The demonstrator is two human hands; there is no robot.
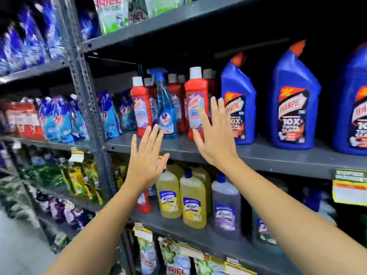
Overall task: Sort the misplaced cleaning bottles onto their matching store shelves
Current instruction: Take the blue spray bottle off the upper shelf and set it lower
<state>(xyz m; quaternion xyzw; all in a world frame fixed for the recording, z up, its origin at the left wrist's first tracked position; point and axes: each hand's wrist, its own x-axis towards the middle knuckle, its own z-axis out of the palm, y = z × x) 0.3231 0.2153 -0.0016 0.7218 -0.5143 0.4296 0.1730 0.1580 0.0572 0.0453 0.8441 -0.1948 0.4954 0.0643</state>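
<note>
Both my arms are reaching up and forward toward the middle grey shelf (pixel 228 153), forearms bare, palms facing the shelves. My left hand (pixel 146 155) is raised flat with fingers spread and straight, gripping nothing; its fingertips (pixel 155 128) are sitting just in front of the base of the blue spray bottle (pixel 166 108), and I cannot tell if they are touching it. My right hand (pixel 213 132) is higher, also flat and splayed, holding nothing, and it is overlapping the label edge of a red Harpic bottle (pixel 196 104); contact unclear.

The blue spray bottle is standing upright on the middle shelf, wedged among the red Harpic bottles, with another red bottle (pixel 140 108) just to its left. Big blue Harpic bottles (pixel 237 108) are lining the same shelf to the right. On the shelf below, yellow bottles (pixel 191 203) and a purple bottle (pixel 225 205) are standing, with a small red bottle (pixel 143 203) partly hidden behind my left wrist.
</note>
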